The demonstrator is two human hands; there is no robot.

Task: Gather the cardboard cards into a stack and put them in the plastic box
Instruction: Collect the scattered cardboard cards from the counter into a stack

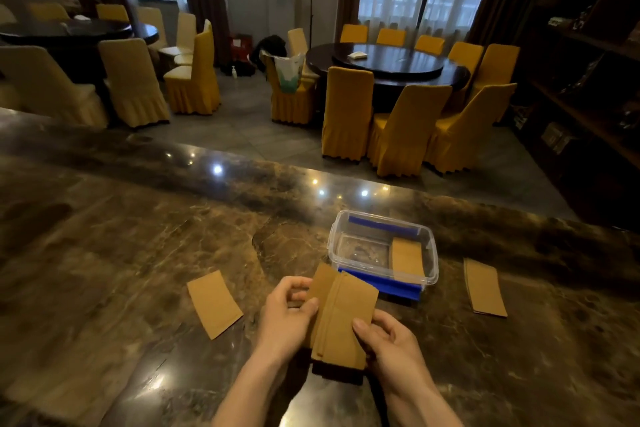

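Both hands hold a small stack of cardboard cards (pixel 341 315) just above the marble surface (pixel 138 253), near the lower middle of the view. The left hand (pixel 287 314) grips the stack's left edge, thumb on top and fingers curled behind, with one card fanned out toward 11 o'clock. The right hand (pixel 388 340) pinches the stack's right side, thumb pressed on the top card. The cards in the stack are not squared up; their edges are offset.

The plastic box (pixel 382 250), clear with a blue lid (pixel 381 282) under it, sits open at 1 o'clock from the hands, just beyond the stack. A card (pixel 408 258) already lies inside along its right side.

A single card (pixel 214 303) lies flat on the surface at 9 o'clock from the hands, apart from them. More cards (pixel 484 288) lie at 3 o'clock, well to the right of the box
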